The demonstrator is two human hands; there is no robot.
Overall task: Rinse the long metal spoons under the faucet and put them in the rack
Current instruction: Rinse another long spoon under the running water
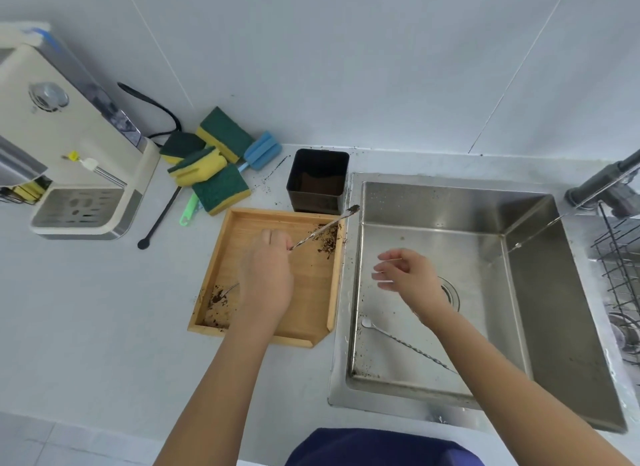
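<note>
My left hand [268,275] hovers over the wooden tray [313,334] and grips a long metal spoon [325,227] by its handle end; its dirty bowl points up right toward the sink's rim. A second dirty spoon [225,291] lies in the tray under my left hand, mostly hidden. A third long twisted spoon [401,342] lies on the bottom of the steel sink [530,327]. Above the sink my right hand [405,275] is open and holds nothing. The faucet [602,185] stands at the right, with the black wire rack [620,257] beside it.
Coffee grounds are scattered in the tray and on the counter. A black square bin [318,181] stands behind the tray. Several green-and-yellow sponges [211,164] and a blue one lie at the back. A cream coffee machine [65,143] sits at the left, a black stirrer [159,219] nearby.
</note>
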